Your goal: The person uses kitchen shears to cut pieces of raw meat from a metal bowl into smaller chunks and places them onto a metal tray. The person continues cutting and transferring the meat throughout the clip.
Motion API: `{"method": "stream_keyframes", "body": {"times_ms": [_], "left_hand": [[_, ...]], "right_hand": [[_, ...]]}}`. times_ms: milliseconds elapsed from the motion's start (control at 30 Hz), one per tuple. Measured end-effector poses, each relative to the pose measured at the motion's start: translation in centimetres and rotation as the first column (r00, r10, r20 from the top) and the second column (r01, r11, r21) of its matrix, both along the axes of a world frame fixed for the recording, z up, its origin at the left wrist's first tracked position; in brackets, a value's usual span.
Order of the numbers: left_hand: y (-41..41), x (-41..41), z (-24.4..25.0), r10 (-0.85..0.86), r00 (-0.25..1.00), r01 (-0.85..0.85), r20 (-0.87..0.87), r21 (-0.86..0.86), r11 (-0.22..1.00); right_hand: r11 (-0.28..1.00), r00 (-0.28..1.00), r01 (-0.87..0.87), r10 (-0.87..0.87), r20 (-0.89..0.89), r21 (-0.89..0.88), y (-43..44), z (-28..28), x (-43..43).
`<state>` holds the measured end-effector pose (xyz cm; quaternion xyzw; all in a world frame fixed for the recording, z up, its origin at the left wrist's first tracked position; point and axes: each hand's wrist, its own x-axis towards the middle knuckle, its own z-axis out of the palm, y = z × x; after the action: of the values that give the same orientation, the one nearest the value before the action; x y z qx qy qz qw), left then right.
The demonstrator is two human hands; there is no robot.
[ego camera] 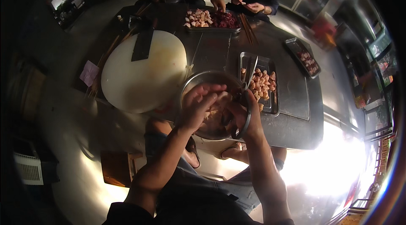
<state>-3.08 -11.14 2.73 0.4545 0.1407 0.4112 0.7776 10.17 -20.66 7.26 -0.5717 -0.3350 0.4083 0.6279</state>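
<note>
Over a round metal bowl (pixel 213 73) at the table's near edge, both my hands are close together. My right hand (pixel 245 111) grips scissors (pixel 252 72) with dark handles, the blades pointing away over a metal tray. My left hand (pixel 201 103) is partly curled beside a pale piece of raw meat (pixel 223 98); shadow hides how firmly its fingers touch it. More pale meat lies in the bowl beneath. Just right of the bowl, the rectangular metal tray (pixel 276 98) carries pale meat chunks (pixel 261 82).
A round white cutting board (pixel 142 79) with a dark cleaver blade (pixel 142 44) lies left. Across the table, two people sit by a tray (pixel 212 29) of pale and dark red meat. Wooden skewers (pixel 248 28) lie beside it. A smaller meat tray (pixel 303 57) rests at right.
</note>
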Motion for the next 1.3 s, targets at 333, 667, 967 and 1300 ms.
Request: {"method": "stream_keyframes", "body": {"times_ms": [333, 667, 967, 1300], "left_hand": [[-0.6, 1.0, -1.9, 0.156, 0.983, -0.139, -0.097, 0.166, 0.976], [-0.7, 1.7, -2.9, 0.044, 0.999, -0.044, 0.007, 0.281, 0.959], [-1.4, 1.5, -3.1, 0.095, 0.985, -0.108, -0.146, -0.083, 0.991], [0.1, 1.2, -1.5, 0.066, 0.993, -0.06, 0.097, -0.063, 0.996]], "right_hand": [[0.998, 0.998, 0.04, -0.042, 0.042, 0.053, 0.3, -0.4, -0.6], [0.993, 0.983, 0.064, -0.08, 0.166, 0.095, -0.1, -1.7, 0.6], [0.992, 0.77, 0.116, -0.12, 0.627, 0.048, -0.1, 0.7, -0.9], [0.983, 0.828, 0.082, -0.158, 0.538, 0.163, -1.3, 0.0, -0.7]]}}
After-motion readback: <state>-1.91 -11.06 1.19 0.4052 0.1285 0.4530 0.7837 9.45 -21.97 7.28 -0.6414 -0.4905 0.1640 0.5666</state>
